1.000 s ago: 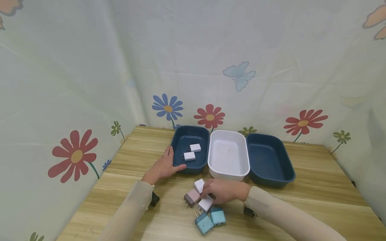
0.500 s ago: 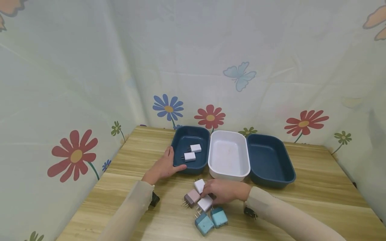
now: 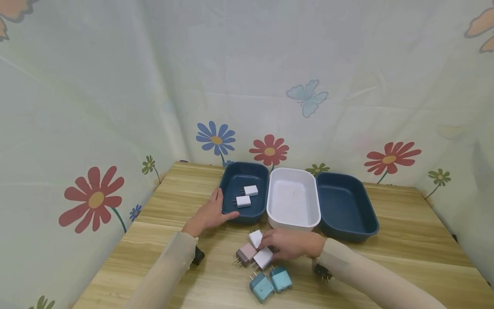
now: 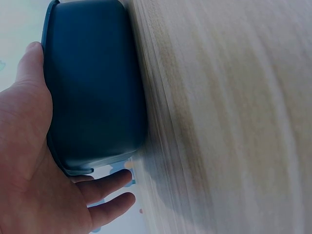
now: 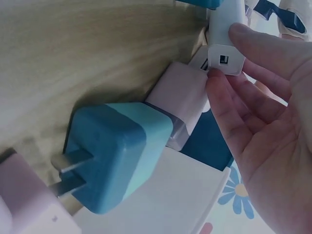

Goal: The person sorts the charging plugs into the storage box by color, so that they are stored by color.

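Observation:
My right hand [image 3: 291,243] pinches a white charger [image 5: 225,51] between thumb and fingertips; its USB port shows in the right wrist view. Around it lie another white charger [image 3: 255,239], a pink charger [image 3: 246,253] and two teal chargers [image 3: 261,287]. A large teal charger [image 5: 119,151], prongs showing, sits close by in the right wrist view. My left hand [image 3: 208,213] rests at the near left corner of the left blue tray [image 3: 245,219], thumb along its rim and the other fingers extended past it. Two white chargers [image 3: 243,201] lie in that tray.
A white tray [image 3: 293,223] stands in the middle, touching the left blue tray, with another dark blue tray [image 3: 347,234] at its right. All stand on a wooden table [image 3: 154,240] before a flowered cloth backdrop [image 3: 247,86]. A dark device [image 3: 198,256] sits under the left sleeve.
The white charger in my right hand has shifted slightly. The right teal charger has slid a little right and towards the near edge. My left hand has stayed at the tray.

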Demonstrator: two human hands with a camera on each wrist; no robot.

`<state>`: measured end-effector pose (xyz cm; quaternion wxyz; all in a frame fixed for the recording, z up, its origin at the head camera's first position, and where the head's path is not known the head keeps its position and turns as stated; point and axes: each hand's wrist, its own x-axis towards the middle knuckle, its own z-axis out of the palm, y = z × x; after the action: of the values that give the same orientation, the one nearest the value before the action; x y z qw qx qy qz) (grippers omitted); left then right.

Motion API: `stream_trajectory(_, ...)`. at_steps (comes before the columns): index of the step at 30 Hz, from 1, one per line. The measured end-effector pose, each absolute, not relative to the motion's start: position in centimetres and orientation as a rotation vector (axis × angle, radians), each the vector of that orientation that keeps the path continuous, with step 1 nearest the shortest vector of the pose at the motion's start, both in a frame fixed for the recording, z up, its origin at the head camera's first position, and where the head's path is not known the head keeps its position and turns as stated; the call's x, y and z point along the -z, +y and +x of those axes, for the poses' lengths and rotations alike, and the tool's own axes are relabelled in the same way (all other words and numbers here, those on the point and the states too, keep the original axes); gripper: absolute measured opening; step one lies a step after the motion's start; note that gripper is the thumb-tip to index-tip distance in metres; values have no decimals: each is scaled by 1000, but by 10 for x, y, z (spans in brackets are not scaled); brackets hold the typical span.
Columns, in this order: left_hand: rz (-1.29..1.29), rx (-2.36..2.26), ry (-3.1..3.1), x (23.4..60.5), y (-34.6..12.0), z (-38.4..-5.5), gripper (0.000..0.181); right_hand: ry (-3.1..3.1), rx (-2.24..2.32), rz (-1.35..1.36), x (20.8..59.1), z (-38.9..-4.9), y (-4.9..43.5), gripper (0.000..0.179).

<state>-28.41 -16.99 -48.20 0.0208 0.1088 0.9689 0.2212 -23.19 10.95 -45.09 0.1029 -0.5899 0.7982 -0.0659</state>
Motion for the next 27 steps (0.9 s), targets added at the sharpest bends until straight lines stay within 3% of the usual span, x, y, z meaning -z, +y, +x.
stream_trajectory(8, 342, -680, 3006, 486, -170, -286, 113, 2398, 187, -1795, 446, -231, 117, 32)
stream_trajectory(27, 330, -730, 2998, 487, -170, -286, 113, 2526, 418, -1530, 418, -236, 127, 33)
